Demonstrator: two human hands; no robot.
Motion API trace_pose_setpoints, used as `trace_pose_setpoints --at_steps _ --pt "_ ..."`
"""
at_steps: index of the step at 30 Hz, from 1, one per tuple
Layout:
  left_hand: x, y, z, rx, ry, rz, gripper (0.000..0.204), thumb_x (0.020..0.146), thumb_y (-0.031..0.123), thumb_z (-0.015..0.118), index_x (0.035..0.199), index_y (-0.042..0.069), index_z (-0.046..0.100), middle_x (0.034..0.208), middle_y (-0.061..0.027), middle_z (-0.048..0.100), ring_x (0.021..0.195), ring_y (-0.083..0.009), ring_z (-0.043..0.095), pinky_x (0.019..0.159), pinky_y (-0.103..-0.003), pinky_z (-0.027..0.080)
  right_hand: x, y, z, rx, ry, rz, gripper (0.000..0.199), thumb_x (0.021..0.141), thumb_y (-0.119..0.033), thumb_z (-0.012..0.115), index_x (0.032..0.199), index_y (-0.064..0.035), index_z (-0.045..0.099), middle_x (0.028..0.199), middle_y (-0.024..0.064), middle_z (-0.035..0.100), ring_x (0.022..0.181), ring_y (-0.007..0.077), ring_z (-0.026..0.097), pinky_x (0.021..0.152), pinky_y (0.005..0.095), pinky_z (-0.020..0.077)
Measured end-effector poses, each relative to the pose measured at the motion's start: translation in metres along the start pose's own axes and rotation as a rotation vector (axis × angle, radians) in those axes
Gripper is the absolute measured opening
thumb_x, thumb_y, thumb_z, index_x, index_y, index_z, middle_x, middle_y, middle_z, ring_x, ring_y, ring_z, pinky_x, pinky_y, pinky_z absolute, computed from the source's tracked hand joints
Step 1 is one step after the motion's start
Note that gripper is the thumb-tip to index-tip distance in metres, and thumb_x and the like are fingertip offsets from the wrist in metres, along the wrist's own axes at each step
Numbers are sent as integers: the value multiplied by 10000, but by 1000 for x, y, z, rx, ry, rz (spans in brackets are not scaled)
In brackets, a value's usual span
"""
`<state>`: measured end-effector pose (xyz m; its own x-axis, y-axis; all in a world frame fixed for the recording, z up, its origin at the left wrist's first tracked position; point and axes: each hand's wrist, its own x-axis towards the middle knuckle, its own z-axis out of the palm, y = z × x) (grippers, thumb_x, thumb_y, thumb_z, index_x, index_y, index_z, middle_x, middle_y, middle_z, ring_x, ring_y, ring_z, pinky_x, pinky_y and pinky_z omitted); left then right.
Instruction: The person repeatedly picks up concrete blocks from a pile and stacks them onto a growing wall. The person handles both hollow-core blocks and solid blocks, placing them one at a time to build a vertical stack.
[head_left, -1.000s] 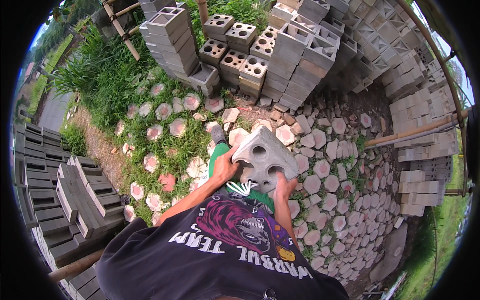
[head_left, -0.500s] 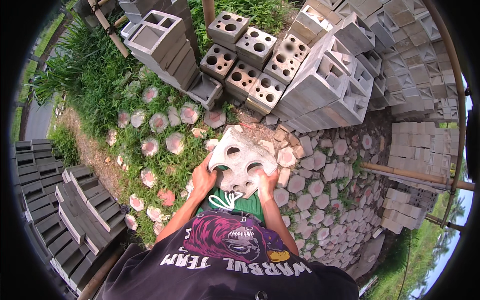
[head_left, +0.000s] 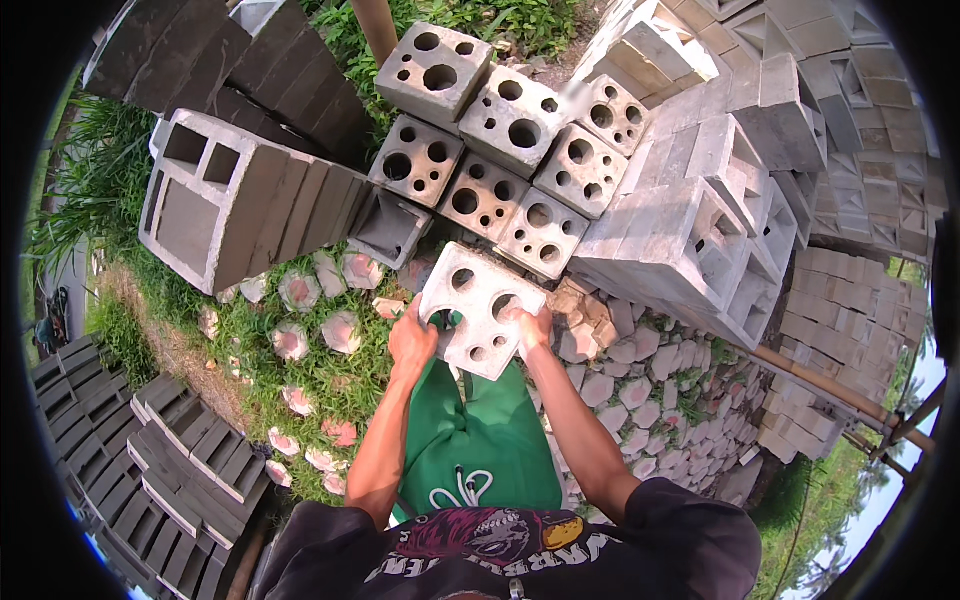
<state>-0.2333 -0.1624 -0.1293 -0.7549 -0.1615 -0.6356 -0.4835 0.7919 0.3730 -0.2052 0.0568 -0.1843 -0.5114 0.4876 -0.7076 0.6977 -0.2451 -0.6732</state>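
Observation:
Between my two hands I carry a pale concrete block [head_left: 478, 297] with round holes of different sizes, its holed face turned up toward me. My left hand [head_left: 414, 343] grips its left edge, thumb at a large hole. On the right edge, my right hand [head_left: 532, 327] is closed round it with the thumb at another large hole. Just beyond the block stands a stack of similar holed blocks [head_left: 484, 198]. The nearest of them, a holed block [head_left: 543, 233], lies close past its far corner. The fingers beneath the block are hidden.
At the left rises a stack of hollow rectangular blocks [head_left: 232, 205], with a grey open-sided block [head_left: 388, 228] beside it. Large vent blocks [head_left: 680, 235] stand at the right. Hexagonal pavers [head_left: 340, 332] lie in the grass. A bamboo pole [head_left: 815, 383] crosses at the right.
The block has moved away from my body toward the holed stack, and my arms reach out further. The stacks ahead appear nearer. Both hands keep their grip.

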Motion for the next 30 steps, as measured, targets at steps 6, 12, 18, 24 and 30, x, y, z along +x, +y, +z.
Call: trace_pose_setpoints --at_steps 6,12,18,24,30 --pt "173 21 60 -55 -13 74 625 734 133 577 1350 156 471 1051 -229 643 964 -398 618 866 -472 478 175 20 64 236 -49 -68 447 588 111 597 1026 30 616 922 77 656 825 188 613 718 313 489" --pt "253 52 97 -121 107 94 555 728 93 605 1279 110 538 1136 -209 557 1063 -381 538 912 -439 445 290 47 87 82 119 -110 494 573 76 621 1065 30 594 967 109 632 844 219 608 760 317 485" --pt "261 49 122 -165 291 29 606 751 114 680 1303 76 433 1226 -197 370 1117 -371 455 919 -433 420 285 33 109 -305 253 -141 541 660 -99 725 1151 33 540 1196 181 534 1076 277 540 939 363 411" --pt "252 37 149 -884 185 -452 810 785 289 737 1370 22 244 1318 -167 406 1164 -303 476 952 -486 430 228 32 97 -48 82 -198 804 829 -393 681 1388 55 316 1387 227 403 1289 284 396 1055 354 317" --pt "249 49 160 -1080 -80 -620 455 829 231 681 1179 -3 508 1122 -117 606 948 -250 625 682 -398 561 163 82 107 977 46 591 1041 799 -779 384 1423 41 233 1469 195 301 1385 306 238 1145 468 131"
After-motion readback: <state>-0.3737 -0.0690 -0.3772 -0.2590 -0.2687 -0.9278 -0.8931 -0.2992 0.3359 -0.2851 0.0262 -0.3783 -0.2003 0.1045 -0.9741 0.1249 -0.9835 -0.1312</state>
